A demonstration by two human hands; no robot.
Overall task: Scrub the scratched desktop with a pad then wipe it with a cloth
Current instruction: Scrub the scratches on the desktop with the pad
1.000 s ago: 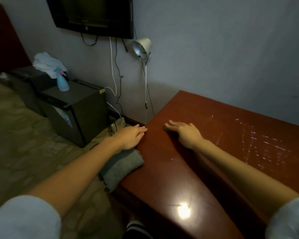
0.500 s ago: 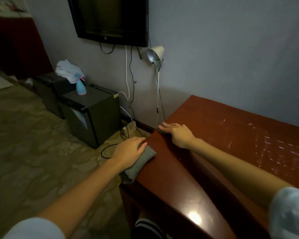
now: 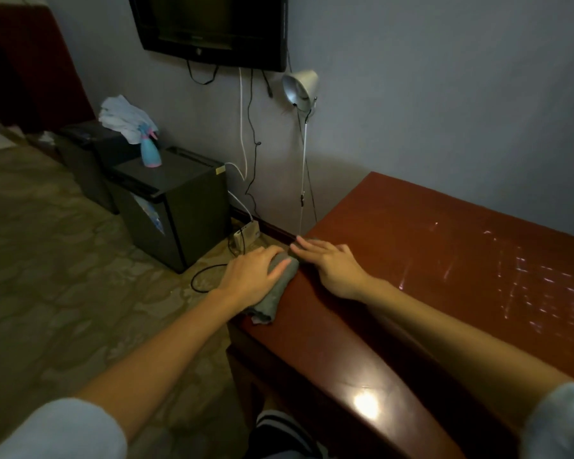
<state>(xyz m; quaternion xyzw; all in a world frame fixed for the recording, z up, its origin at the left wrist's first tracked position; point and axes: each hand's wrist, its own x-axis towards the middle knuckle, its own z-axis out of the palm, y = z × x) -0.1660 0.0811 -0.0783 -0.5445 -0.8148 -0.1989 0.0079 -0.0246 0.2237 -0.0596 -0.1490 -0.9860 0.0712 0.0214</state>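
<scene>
The red-brown desktop (image 3: pixel 411 260) fills the right side, with pale scratches (image 3: pixel 527 276) towards its right end. A grey cloth (image 3: pixel 275 293) lies bunched along the desk's left edge. My left hand (image 3: pixel 252 273) lies on top of it, fingers draped over its far end. My right hand (image 3: pixel 332 266) rests flat near the desk's far left corner. Its fingers cover a dark pad (image 3: pixel 314 241), of which only a sliver shows. The two hands are almost touching.
A clamp lamp (image 3: pixel 300 86) on a thin pole stands at the desk's corner under a wall-mounted TV (image 3: pixel 212 24). A black mini fridge (image 3: pixel 179 207) with a blue spray bottle (image 3: pixel 150 154) stands to the left. A power strip (image 3: pixel 246 233) and cables lie on the floor.
My left hand has slid the cloth along the desk's edge towards the far corner, close to my right hand. The right hand stays flat on the pad.
</scene>
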